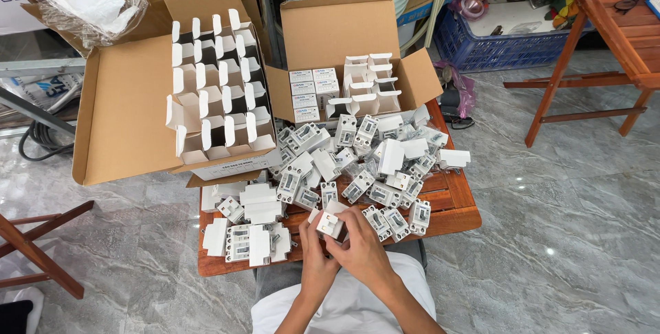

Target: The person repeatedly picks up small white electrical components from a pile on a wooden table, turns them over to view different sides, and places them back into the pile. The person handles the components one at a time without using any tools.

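Both my hands meet over the near edge of a small wooden table (pixel 454 218). My left hand (pixel 313 248) and my right hand (pixel 363 246) together hold a small white carton (pixel 331 221) with a grey-white circuit breaker part way inside it. Just beyond my fingers lies a heap of loose circuit breakers (pixel 364 169) mixed with white cartons. A few more breakers and flat cartons (pixel 251 234) lie at the table's left near corner.
A large cardboard box (pixel 124 110) of open white cartons stands at the left. A smaller cardboard box (pixel 344 31) with packed cartons sits behind the heap. Cable coils, a blue crate (pixel 509 45) and a wooden folding stand (pixel 619 38) surround the table on a marble floor.
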